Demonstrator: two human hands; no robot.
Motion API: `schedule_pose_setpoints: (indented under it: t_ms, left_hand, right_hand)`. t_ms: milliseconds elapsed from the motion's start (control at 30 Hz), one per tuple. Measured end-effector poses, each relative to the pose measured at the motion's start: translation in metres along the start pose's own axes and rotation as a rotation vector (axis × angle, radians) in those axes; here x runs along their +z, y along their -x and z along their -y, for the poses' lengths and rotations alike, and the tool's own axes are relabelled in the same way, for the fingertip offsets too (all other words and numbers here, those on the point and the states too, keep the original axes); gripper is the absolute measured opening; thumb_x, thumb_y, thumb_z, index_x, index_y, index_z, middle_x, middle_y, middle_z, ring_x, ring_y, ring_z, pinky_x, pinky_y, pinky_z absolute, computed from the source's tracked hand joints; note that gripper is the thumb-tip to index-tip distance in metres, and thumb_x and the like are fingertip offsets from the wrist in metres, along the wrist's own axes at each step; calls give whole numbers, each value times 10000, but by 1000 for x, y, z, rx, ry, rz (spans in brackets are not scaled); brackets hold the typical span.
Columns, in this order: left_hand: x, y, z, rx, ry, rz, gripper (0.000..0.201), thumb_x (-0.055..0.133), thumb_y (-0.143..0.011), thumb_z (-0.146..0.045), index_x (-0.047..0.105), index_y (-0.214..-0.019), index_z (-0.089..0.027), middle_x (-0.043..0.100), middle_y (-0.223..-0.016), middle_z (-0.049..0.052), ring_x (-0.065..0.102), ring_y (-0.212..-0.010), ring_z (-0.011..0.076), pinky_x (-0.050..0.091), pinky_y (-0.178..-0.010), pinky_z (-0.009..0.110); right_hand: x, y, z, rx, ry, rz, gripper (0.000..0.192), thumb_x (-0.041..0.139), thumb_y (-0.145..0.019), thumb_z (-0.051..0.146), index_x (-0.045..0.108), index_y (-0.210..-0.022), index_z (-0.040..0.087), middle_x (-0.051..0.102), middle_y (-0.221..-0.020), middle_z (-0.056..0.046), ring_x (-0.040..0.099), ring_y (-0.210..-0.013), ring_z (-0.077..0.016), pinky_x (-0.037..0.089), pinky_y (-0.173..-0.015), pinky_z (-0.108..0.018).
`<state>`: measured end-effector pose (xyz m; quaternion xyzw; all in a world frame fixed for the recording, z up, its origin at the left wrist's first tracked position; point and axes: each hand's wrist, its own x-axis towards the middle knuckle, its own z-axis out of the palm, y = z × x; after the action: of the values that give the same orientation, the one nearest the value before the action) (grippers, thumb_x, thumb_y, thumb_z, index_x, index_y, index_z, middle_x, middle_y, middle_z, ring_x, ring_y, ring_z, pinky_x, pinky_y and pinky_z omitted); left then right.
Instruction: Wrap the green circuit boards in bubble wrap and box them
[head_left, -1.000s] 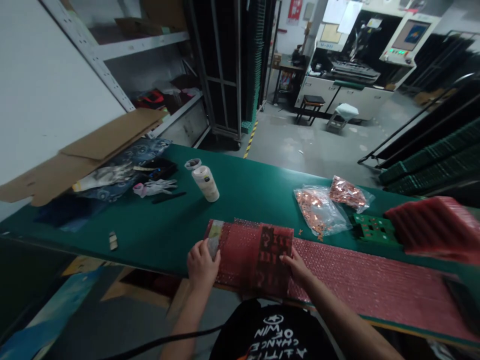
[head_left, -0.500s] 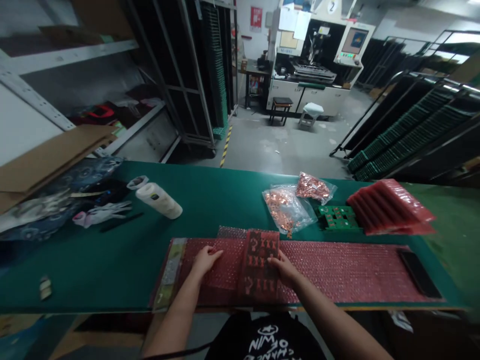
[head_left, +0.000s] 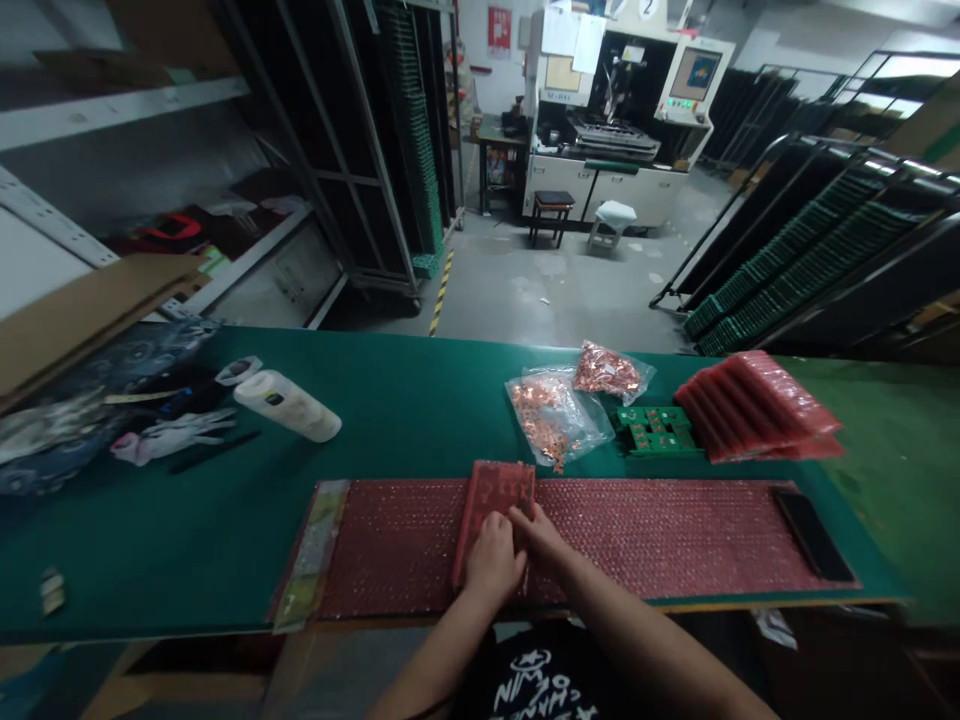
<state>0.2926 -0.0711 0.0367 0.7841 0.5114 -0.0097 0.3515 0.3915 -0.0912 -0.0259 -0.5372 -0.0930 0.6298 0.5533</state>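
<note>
A flat packet in red bubble wrap (head_left: 499,484) lies on the bubble-wrap sheet in front of me, dark shapes showing faintly through it. My left hand (head_left: 493,556) is on its near part, fingers curled in against the wrap. At the packet's right edge, my right hand (head_left: 537,532) grips the wrap, its thumb near the left knuckles. The two hands almost touch and cover the packet's lower right part. Beneath is a long strip of red bubble wrap (head_left: 637,535), taped at its left end.
Beyond the packet lie bags of copper-coloured pieces (head_left: 544,405), a green circuit board panel (head_left: 658,432) and a row of red wrapped packets (head_left: 757,405). A dark flat slab (head_left: 816,535) rests on the strip's right end. A white bottle (head_left: 289,405) and gloves (head_left: 176,436) lie left.
My left hand has moved right, from the loose wrap onto the packet. The wrap flap that lay to the left is now folded over the packet. The view has shifted slightly.
</note>
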Motion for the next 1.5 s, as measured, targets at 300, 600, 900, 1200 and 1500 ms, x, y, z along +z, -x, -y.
schedule_pose_setpoints:
  t_ms: [300, 600, 900, 1200, 1500]
  left_hand:
    - [-37, -3, 55, -32, 719, -180, 338, 544, -686, -490, 593, -792, -172, 623, -759, 48, 590, -750, 204, 475, -716, 316]
    - [-89, -46, 71, 173, 1028, -187, 548, 720, -603, -393, 530, -1053, -144, 620, -1058, 121, 585, -964, 268, 471, -862, 423]
    - [-122, -95, 109, 236, 853, -339, 542, 694, -637, -453, 542, -1045, -130, 627, -1068, 111, 564, -1040, 256, 389, -983, 457]
    - [-102, -94, 109, 167, 1086, -242, 638, 682, -665, -467, 432, -1159, -150, 591, -1125, 113, 558, -1066, 240, 407, -982, 442]
    - [-85, -107, 121, 288, 940, -514, 756, 751, -561, -514, 434, -1157, -175, 449, -1254, 140, 411, -1220, 279, 358, -1021, 417]
  right_hand:
    - [9, 8, 5, -166, 126, -139, 468, 764, -498, 327, 539, -878, 172, 634, -803, -28, 604, -764, -202, 474, -745, -329]
    - [43, -3, 65, -640, 452, 242, 462, 664, -684, 336, 479, -1084, 197, 585, -1053, -44, 544, -955, -187, 436, -888, -317]
    - [99, -80, 76, -651, 416, 262, 479, 741, -562, 354, 583, -983, 187, 617, -1011, -75, 549, -994, -243, 415, -937, -377]
    - [88, -83, 61, -648, 602, 410, 494, 754, -612, 304, 604, -1061, 164, 610, -1102, -80, 538, -1066, -260, 362, -996, -423]
    - [79, -98, 45, -753, 631, 211, 473, 728, -653, 264, 586, -1101, 210, 589, -1102, -86, 550, -1020, -242, 416, -944, -387]
